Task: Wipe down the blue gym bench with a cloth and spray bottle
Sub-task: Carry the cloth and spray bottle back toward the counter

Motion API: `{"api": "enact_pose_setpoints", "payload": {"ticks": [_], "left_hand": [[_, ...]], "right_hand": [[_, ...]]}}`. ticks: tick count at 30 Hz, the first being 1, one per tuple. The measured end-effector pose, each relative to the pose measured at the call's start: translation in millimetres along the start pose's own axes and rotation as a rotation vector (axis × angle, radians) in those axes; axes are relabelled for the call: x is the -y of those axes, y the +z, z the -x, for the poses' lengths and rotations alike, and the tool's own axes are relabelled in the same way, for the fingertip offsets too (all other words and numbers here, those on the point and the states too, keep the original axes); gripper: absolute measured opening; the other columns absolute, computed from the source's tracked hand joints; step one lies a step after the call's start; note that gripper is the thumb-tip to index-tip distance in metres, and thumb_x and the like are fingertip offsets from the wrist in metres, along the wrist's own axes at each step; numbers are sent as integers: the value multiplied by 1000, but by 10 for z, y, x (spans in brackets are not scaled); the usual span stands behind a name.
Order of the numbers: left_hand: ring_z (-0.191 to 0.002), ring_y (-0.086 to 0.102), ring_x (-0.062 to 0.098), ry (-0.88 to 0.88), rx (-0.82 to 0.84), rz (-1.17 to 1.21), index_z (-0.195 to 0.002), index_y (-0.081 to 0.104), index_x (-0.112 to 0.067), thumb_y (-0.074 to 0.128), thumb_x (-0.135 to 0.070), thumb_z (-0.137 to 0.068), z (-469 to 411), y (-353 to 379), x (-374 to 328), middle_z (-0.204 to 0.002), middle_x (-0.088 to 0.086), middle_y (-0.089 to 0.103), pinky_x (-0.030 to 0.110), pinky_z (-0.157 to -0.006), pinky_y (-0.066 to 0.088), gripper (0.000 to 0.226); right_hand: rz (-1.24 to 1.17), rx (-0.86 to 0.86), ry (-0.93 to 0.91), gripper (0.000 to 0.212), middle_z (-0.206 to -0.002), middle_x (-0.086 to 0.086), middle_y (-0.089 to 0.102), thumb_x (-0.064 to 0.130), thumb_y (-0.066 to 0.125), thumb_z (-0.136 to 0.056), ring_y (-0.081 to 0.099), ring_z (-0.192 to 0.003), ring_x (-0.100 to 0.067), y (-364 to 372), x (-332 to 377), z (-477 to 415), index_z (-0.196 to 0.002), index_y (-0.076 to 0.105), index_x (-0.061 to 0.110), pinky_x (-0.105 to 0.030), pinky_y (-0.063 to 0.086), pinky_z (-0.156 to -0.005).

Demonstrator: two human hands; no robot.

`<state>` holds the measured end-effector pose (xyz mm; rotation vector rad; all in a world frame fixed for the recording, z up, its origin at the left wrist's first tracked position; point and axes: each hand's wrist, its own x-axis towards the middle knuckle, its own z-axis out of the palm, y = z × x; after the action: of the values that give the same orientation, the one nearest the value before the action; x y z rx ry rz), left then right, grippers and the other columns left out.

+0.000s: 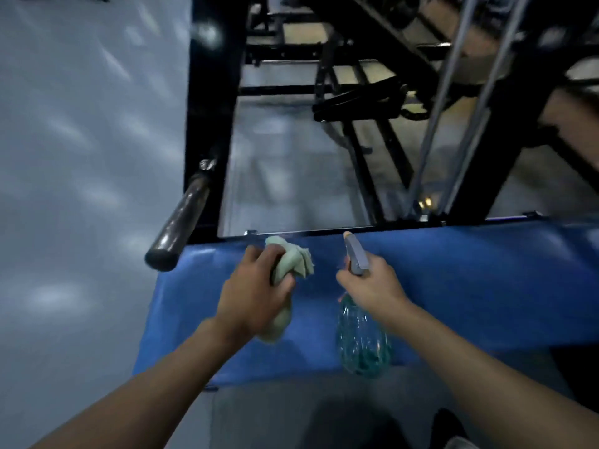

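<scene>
Our left hand [251, 298] grips a bunched cloth [293, 262] and our right hand [372, 281] clasps the spray bottle [361, 341], both above the blue bench [470, 286]. Beyond it stand a black frame [210, 118] and grey floor [81, 140].

The single camera sat on the person's head and looked forward and steeply down, so both forearms reached in from the bottom edge. It was close: the left hand [256, 293] gripping the cloth [291, 264] and the right hand [372, 283] gripping the spray bottle [361, 338] filled the lower middle, above the blue bench [470, 280] that ran across the frame. Beyond, the wide lens took in the black machine frame [210, 124] and the grey floor [81, 157] — blurred toward the edges.
</scene>
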<state>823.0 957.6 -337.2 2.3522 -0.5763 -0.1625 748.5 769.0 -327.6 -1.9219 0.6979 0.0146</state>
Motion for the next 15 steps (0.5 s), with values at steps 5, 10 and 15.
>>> {"api": "enact_pose_setpoints", "payload": {"ticks": [5, 10, 15], "left_hand": [[-94, 59, 25, 285, 131, -24, -114, 58, -35, 60, -43, -81, -492, 413, -1710, -104, -4, 53, 38, -81, 49, 34], [-90, 57, 21, 619, 368, -29, -116, 58, -33, 60, -45, -82, -640, 1079, -3750, -101, -5, 50, 32, -75, 44, 36], [-94, 59, 21, 946, 561, -52, -125, 56, -33, 64, -39, -86, -315, 1918, -5934, -111, -6, 55, 34, -81, 47, 40]], "right_hand": [[-85, -316, 33, 14, -71, -2, 52, 23, 57, -80, 68, -80, -35, -1695, -90, 418, -80, 47, 13, -47, 52, -69], [-179, -640, 56, 37, -86, -19, 62, 39, 53, -67, 65, -82, -39, -3515, -396, 1159, -91, 54, 11, -56, 55, -78], [-230, -962, 122, 23, -81, -18, 58, 30, 57, -78, 64, -76, -36, -5439, -928, 2221, -91, 55, 10, -59, 54, -77]]}}
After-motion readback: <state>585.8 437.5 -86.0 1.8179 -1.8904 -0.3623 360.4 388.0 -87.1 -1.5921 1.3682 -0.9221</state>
